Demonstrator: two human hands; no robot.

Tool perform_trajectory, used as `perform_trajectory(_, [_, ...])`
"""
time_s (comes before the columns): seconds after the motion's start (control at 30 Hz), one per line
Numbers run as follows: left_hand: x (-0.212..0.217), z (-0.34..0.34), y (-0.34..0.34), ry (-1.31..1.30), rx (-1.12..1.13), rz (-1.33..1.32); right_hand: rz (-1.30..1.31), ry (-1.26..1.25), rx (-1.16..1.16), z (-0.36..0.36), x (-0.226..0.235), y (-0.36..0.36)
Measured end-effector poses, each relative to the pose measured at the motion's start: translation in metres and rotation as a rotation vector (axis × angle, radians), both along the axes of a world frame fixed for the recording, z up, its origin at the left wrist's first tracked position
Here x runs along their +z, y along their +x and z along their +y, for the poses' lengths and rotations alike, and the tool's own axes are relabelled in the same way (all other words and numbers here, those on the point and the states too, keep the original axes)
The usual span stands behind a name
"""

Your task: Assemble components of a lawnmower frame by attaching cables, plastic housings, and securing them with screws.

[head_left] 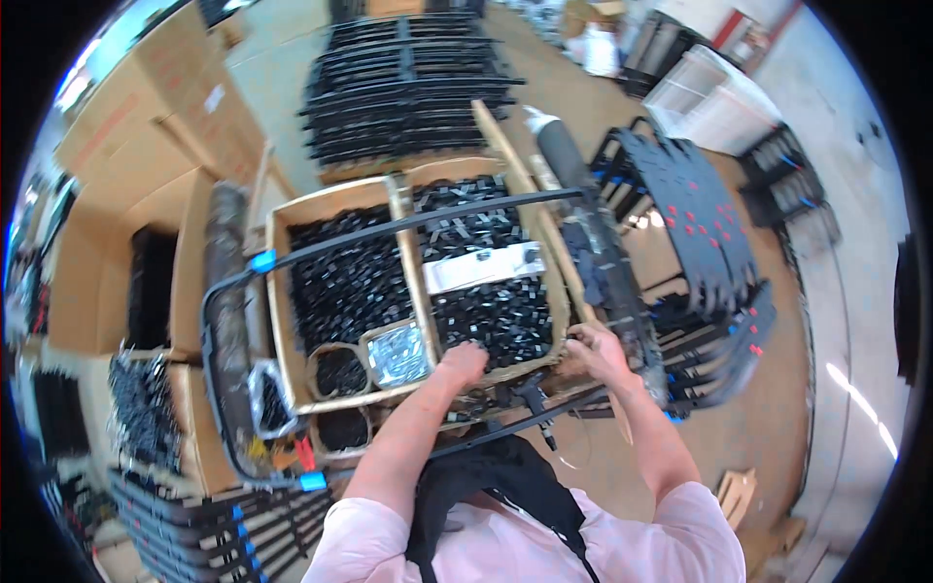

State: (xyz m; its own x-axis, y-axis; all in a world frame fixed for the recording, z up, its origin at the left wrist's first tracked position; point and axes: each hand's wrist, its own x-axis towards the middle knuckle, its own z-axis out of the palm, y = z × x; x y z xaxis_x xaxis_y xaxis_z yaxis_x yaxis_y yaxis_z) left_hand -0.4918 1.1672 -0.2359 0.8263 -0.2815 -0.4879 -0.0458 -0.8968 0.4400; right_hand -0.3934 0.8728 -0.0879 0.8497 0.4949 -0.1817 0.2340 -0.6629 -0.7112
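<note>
Spanning box (408, 282) crosswise (black frame (418, 222))

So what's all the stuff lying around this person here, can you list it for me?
Wooden tray: one, light wood, centre, split into compartments.
Small black parts: heaps too many to count, filling the tray's compartments.
White strip: one, lying on the parts in the right compartment.
Black frame: one large loop with blue clips, lying across the tray.
Black slatted panels: stacked, count unclear, on the floor beyond the tray.
Black panels with red dots: a stack, right of the tray.
Cardboard boxes: several, brown, at left.
Left hand: in the black parts of the right compartment.
Right hand: at the frame's right side.
</note>
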Motion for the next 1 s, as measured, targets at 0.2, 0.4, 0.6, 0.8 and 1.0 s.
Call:
perform_trajectory(0.2, [0.001,0.003,0.017,0.004,-0.184,-0.008,-0.313,-0.303,-0.493,-0.132,0.037,-0.034])
perform_trajectory(0.4, [0.009,0.011,0.015,-0.244,-0.084,-0.196,-0.307,-0.396,-0.518,-0.157,0.034,-0.046])
perform_trajectory(0.6, [0.039,0.015,0.023,-0.578,0.348,-0.007,-0.224,-0.453,-0.343,-0.147,0.032,-0.046])
perform_trajectory(0.8, [0.072,0.001,0.06,-0.893,0.534,0.139,-0.224,-0.588,-0.294,-0.155,0.038,-0.037])
perform_trajectory(1.0, [0.094,-0.021,0.144,-0.853,0.518,-0.123,-0.203,-0.585,-0.381,-0.153,0.038,-0.024])
